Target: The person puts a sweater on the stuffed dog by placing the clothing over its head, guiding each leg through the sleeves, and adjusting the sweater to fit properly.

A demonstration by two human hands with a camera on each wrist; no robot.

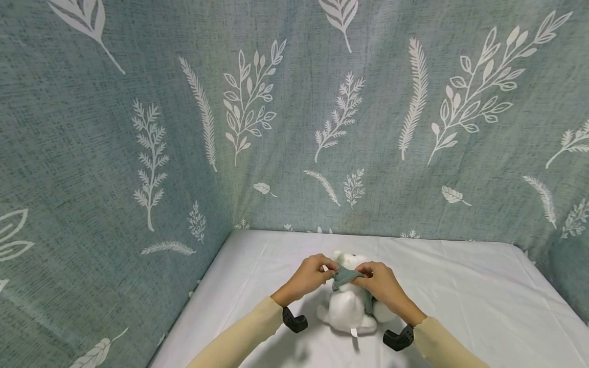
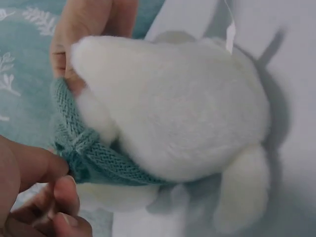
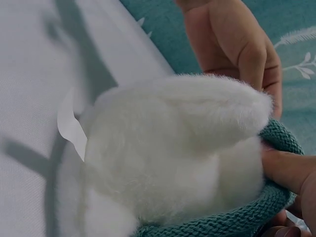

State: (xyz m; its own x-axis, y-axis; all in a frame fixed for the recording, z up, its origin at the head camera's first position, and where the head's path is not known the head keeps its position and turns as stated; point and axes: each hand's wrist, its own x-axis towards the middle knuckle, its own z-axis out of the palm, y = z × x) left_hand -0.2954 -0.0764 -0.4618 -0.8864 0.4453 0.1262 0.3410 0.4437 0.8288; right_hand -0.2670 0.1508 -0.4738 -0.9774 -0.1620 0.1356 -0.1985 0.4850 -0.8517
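A teal curtain (image 1: 92,179) printed with white leaves and sprigs is seen along the left and far sides of the bench (image 1: 483,286), which is covered in white cloth. On the left, a cream sleeve (image 1: 244,332) is worn, and a black wrist device (image 1: 294,320) is strapped just beyond its cuff. By the left hand (image 1: 307,277), a gathered part of the green knitted scarf (image 1: 346,276) is pinched between thumb and fingers. The scarf is stretched between both hands, across the white plush toy (image 1: 346,309) just below its head, and a strip of it is hung down the toy's right side. The toy is set upright on the bench, between the forearms, with a white tag (image 1: 354,332) at its near base. By the right hand (image 1: 383,281), the scarf's other side is pinched. A second black device (image 1: 399,338) and a matching sleeve (image 1: 444,345) are seen nearer, to the right.
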